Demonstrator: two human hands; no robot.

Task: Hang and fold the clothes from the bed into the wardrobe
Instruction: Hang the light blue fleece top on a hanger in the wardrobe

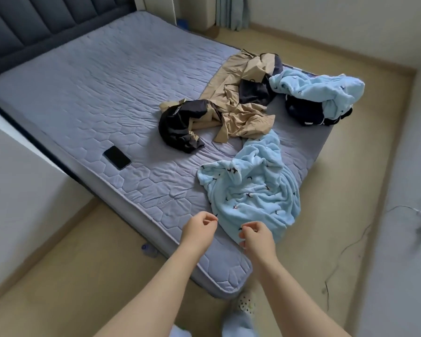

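Rumpled pale-blue fleece [250, 190] on bed [83, 93], left hand [199, 227] and right hand [257, 237] loosely curled, empty

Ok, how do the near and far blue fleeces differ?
The near blue fleece lies stretched out long; the far blue fleece is bunched at the far corner. The far one drapes over a dark garment; the near one lies mostly on bare mattress. Both are light blue with small dark marks.

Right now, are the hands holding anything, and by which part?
Unclear. The left hand and right hand curl their fingers at the hem of the nearer blue fleece garment, but no closed pinch shows.
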